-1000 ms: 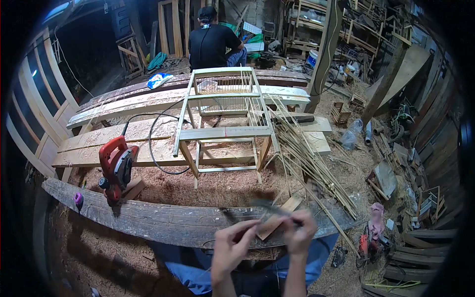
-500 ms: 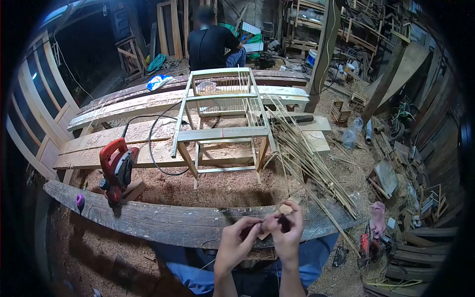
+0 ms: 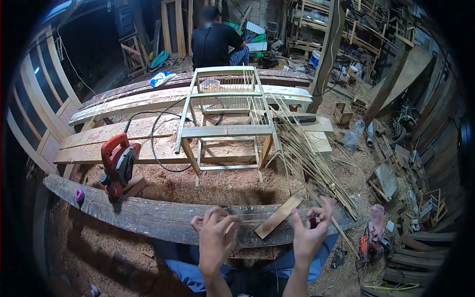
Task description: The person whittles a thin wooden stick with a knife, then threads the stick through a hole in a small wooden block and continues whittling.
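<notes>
My left hand (image 3: pixel 215 240) is above the front plank (image 3: pixel 163 218), its fingers curled in towards the thumb; whatever they pinch is too small to make out. My right hand (image 3: pixel 309 237) is raised to the right, thumb and forefinger apart. Its other fingers are curled around a small dark object (image 3: pixel 312 222). Between the hands a short flat wooden piece (image 3: pixel 278 218) lies slanted across the plank. Beyond them stands a wooden frame (image 3: pixel 225 131) with thin slats in its back part.
A red electric planer (image 3: pixel 118 163) sits at left, near a purple roll (image 3: pixel 79 195). Thin bamboo strips (image 3: pixel 316 163) lie piled right of the frame. Long boards (image 3: pixel 109 143) stretch behind. Another person (image 3: pixel 217 42) sits at the back, turned away. Shavings cover the floor.
My hands were close together over the plank; now they are apart, the left moved left and the right moved right. The flat wooden piece between them shows more fully.
</notes>
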{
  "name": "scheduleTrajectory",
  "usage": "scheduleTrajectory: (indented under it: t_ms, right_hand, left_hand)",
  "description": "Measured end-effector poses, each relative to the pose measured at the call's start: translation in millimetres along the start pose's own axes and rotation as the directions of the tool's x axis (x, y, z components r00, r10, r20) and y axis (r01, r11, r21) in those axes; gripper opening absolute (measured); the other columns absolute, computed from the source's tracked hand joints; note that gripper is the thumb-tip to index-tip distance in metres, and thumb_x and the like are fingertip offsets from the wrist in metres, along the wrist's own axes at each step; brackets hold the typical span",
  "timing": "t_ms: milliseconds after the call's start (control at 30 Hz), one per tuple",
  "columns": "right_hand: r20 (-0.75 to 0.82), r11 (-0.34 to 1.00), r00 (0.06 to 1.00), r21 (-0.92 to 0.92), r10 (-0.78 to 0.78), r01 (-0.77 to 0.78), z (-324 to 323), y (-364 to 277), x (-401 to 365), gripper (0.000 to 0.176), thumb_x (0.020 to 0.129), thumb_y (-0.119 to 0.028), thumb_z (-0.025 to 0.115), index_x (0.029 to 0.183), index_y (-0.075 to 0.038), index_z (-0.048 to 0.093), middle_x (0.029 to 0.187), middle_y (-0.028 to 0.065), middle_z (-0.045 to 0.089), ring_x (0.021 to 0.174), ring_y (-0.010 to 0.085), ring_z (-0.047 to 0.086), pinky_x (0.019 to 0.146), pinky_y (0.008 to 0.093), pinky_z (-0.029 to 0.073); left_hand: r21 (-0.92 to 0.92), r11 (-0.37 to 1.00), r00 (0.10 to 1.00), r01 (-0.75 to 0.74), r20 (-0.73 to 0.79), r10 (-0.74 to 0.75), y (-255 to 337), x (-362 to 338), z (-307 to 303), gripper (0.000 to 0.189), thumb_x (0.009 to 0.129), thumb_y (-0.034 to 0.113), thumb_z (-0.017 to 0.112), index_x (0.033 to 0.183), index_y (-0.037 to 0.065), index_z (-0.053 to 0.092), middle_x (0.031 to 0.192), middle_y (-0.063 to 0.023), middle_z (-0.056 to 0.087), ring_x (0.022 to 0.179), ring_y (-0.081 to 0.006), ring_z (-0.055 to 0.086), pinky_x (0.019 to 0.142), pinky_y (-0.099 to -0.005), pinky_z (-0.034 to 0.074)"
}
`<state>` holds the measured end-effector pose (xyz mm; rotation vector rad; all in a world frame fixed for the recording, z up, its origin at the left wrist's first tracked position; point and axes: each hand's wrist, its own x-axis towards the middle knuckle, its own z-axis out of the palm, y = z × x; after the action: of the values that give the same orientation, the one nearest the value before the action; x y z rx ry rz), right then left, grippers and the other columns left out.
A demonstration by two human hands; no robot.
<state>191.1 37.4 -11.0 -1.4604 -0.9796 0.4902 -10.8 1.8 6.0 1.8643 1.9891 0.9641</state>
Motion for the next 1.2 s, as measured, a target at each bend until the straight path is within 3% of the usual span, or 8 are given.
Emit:
scheduleTrajectory:
  t_ms: [133,200,233,567,633,767,1000,1200]
  right_hand:
    - [0.251,0.97,0.961,-0.182,-0.113,0.162,-0.8,-28.1,-9.3,0.066,0.07,0.002,0.078,0.131,-0.009,0.059,0.108,0.0058,0.073,0.072,0.0177,0.063,0.069,0.0311,0.051]
    - [0.536,0.931,0.843,-0.291,-0.033,0.222,1.1,-27.7,-13.2,0.064,0.07,0.003,0.077,0.13,-0.011,0.061,0.096,0.0072,0.076,0.077,0.0199,0.071,0.069,0.0328,0.053]
    - [0.54,0.952,0.841,-0.27,0.027,0.143,4.5,-26.2,-15.4,0.06,0.072,0.002,0.078,0.128,-0.013,0.063,0.085,0.0069,0.076,0.081,0.0205,0.074,0.07,0.0329,0.054]
    - [0.666,0.925,0.742,0.233,0.073,-0.3,8.4,-3.7,-16.1,0.045,0.089,-0.007,0.077,0.125,-0.002,0.051,0.089,0.0088,0.073,0.081,0.0094,0.068,0.071,0.024,0.053]
    - [0.646,0.861,0.756,0.322,0.103,-0.393,11.1,-7.2,-18.5,0.044,0.09,-0.004,0.075,0.124,-0.003,0.047,0.092,0.0105,0.073,0.082,0.0106,0.068,0.073,0.0225,0.054]
    - [0.641,0.841,0.76,0.349,0.107,-0.413,13.3,-6.7,-20.0,0.042,0.09,-0.003,0.074,0.122,-0.003,0.047,0.092,0.0107,0.072,0.083,0.0113,0.069,0.073,0.0232,0.055]
    - [0.605,0.752,0.791,0.478,0.093,-0.455,18.4,0.6,-25.7,0.037,0.092,-0.003,0.072,0.118,-0.004,0.047,0.096,0.0068,0.069,0.085,0.0116,0.069,0.075,0.0242,0.056]
    - [0.56,0.797,0.823,0.453,0.094,-0.399,21.1,-6.1,-28.0,0.036,0.091,-0.005,0.075,0.117,-0.005,0.05,0.096,0.005,0.068,0.084,0.0089,0.066,0.072,0.0225,0.053]
  left_hand:
    - [0.018,0.999,0.999,-0.029,-0.016,0.029,0.4,1.2,12.7,0.018,0.079,0.003,0.074,0.094,0.013,0.075,0.131,-0.0079,0.058,0.136,-0.0288,0.044,0.107,-0.0544,0.02]
    - [0.066,0.998,0.992,-0.016,-0.123,0.024,2.1,1.4,16.5,0.02,0.078,0.001,0.074,0.093,0.014,0.074,0.143,-0.0139,0.047,0.149,-0.0366,0.023,0.114,-0.0573,0.012]
    - [0.075,0.997,0.994,-0.008,-0.112,0.017,0.9,0.8,15.4,0.02,0.079,0.003,0.075,0.095,0.015,0.073,0.155,-0.0171,0.031,0.151,-0.0419,0.015,0.115,-0.0598,0.01]
    - [-0.151,0.967,0.875,-0.206,-0.471,0.113,4.9,9.9,39.5,0.03,0.088,0.013,0.076,0.116,0.015,0.067,0.162,-0.0192,0.01,0.148,-0.0407,0.02,0.113,-0.055,0.03]
    - [-0.631,0.722,0.893,-0.284,-0.447,-0.04,8.6,14.0,47.5,0.034,0.09,0.011,0.073,0.122,0.007,0.063,0.156,-0.0188,0.033,0.139,-0.0312,0.041,0.109,-0.0446,0.038]
    - [-0.757,0.651,0.997,-0.043,-0.077,-0.024,14.9,10.6,44.7,0.027,0.095,0.007,0.066,0.121,0.0,0.063,0.109,-0.0104,0.07,0.106,-0.0214,0.065,0.097,-0.0341,0.048]
    - [-0.945,0.255,0.978,0.205,0.187,-0.093,22.3,4.1,58.5,0.015,0.101,0.008,0.059,0.11,-0.002,0.066,0.111,-0.0101,0.069,0.103,-0.0156,0.065,0.092,-0.0297,0.05]
    - [-0.959,0.142,0.965,0.245,0.228,-0.128,22.0,3.8,59.4,0.014,0.1,0.01,0.062,0.107,-0.001,0.067,0.103,-0.0076,0.07,0.095,-0.0121,0.066,0.088,-0.0267,0.051]
